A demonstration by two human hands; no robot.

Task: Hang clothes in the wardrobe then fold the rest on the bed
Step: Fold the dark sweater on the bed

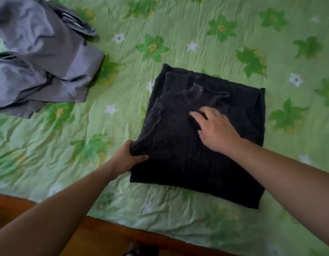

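While the bed (197, 43) holds everything, the folded black garment (178, 163) lies in the middle of it, directly under both hands, its slightly longer side running away from the person. The crumpled grey clothes (40, 61) sit well apart at far left, nearer the left arm. The right hand (217, 130) presses flat on top, fingers spread; the left hand (126, 157) pinches the garment's left fold.

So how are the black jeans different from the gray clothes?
The black jeans are folded into a flat, neat square; the gray clothes lie crumpled in a heap. The left hand grips a corner of the black jeans and the right hand presses on them; nothing touches the gray clothes. Both lie on the green flowered bedsheet.
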